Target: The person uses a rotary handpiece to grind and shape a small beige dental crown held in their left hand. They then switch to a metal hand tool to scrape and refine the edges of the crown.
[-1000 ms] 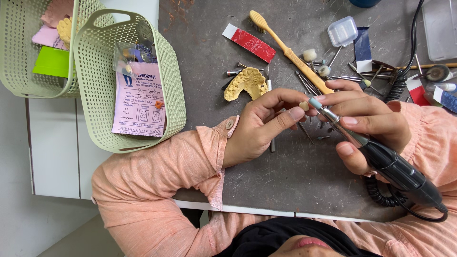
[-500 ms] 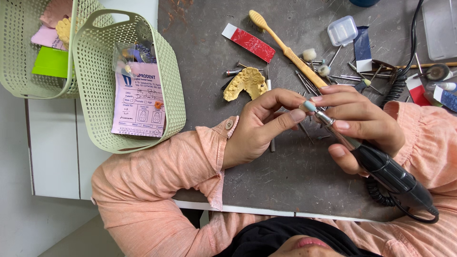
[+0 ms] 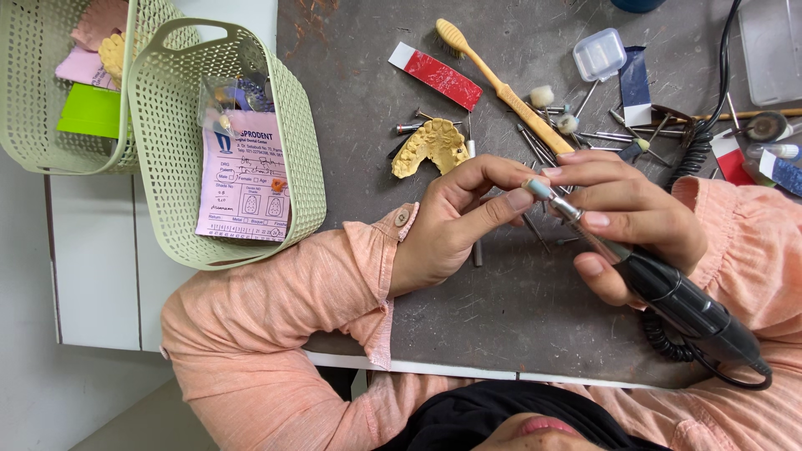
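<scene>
Only one view here, a head-worn camera that looked nearly straight down onto the dark grey worktop (image 3: 501, 317) from close up. The wearer's own chin sat at the bottom of the shot, so the worktop's near edge ran along the bottom and its left edge stood beside the green baskets (image 3: 251, 234). Its far edge was probably just out of shot.

Both arms wear long sleeves of plain peach-pink woven fabric. The left sleeve (image 3: 276, 334) ends in a buttoned cuff with one small pale button beside the left hand (image 3: 455, 221). The right sleeve (image 3: 743, 250) is gathered into a ruffled cuff behind the right hand (image 3: 631, 221). Both hands are bare. A black garment (image 3: 468, 413) covers the chest.
</scene>
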